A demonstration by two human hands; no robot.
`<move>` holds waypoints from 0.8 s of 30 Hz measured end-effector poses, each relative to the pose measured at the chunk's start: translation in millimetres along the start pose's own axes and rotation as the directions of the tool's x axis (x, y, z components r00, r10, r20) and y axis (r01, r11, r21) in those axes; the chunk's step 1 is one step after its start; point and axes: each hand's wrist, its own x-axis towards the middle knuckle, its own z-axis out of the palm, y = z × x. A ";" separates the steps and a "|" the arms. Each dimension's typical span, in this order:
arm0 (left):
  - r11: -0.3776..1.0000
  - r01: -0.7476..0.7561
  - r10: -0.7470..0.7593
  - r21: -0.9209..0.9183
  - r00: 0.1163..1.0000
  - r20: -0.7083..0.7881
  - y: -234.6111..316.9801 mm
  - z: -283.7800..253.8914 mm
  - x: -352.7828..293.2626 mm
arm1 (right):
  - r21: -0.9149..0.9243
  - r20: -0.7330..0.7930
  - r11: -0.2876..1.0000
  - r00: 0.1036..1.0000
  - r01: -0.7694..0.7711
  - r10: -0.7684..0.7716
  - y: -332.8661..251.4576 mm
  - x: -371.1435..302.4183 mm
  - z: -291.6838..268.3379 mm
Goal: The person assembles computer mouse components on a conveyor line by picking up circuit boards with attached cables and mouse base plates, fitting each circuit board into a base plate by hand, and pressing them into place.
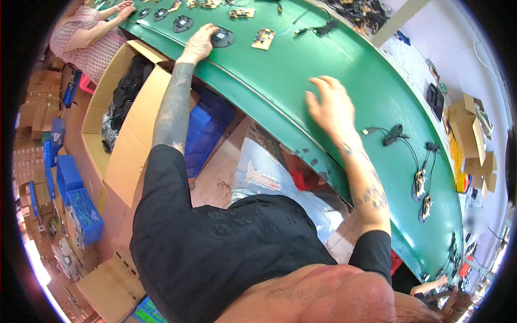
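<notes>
My left hand (199, 44) reaches far out to the left and rests on a black plate (222, 37) lying flat on the green surface (334, 64). The fingers curl over its near-left edge, touching it rather than pinching; I cannot tell whether they have closed on it. My right hand (331, 105) hovers over bare green nearer to me, fingers spread and holding nothing.

The plate lies at my left hand's fingertips and well apart from my right, up and to the left of it, so the left arm is plainly the nearer one. The plate is roundish with no clear long axis.

Just right of the plate sits a small tan board (263, 39), and more black plates (182, 23) run on to the far left, where another person's hand (123, 7) is at work. To my right a black cable (393, 134) lies coiled on the green, with two boards on plates (420, 185) beyond it. Below the surface edge on my left stands an open carton (126, 156) with black parts inside, beside blue crates (207, 126).
</notes>
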 end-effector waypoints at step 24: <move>0.711 -0.268 0.354 -0.651 0.935 0.002 345.6 -22.2 -50.3 | 0.004 -0.212 0.949 0.927 -0.316 0.310 131.9 -65.3 -34.6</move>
